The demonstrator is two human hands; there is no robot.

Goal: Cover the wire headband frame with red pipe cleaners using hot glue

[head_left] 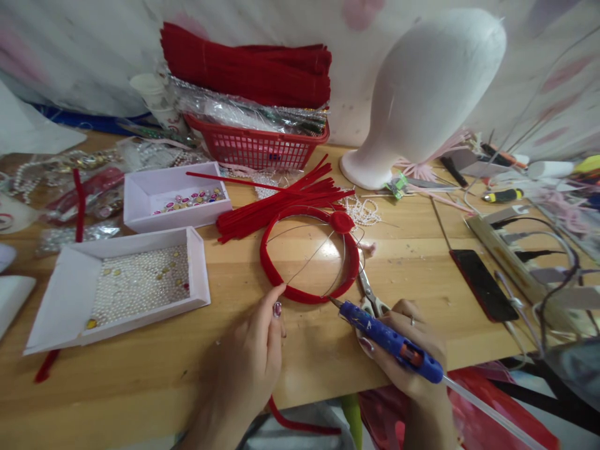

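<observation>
A red fuzzy ring (270, 267) with thin wires across it and a round red piece (342, 222) at its upper right lies on the wooden table. At its lower left edge, my left hand (260, 347) pinches the ring between thumb and fingers. My right hand (410, 350) is wrapped round a blue glue gun (382, 334), whose tip is at the ring's lower edge. A clear glue stick sticks out of the gun's back end. Scissors (370, 297) lie beside the ring, partly hidden by my right hand.
White boxes of pearls (199, 269) and gems (175, 220) stand left. Behind are red strips (262, 212), a red basket (262, 150) and a white foam head (422, 94). A phone (482, 284) and power strip (510, 269) with cables lie right.
</observation>
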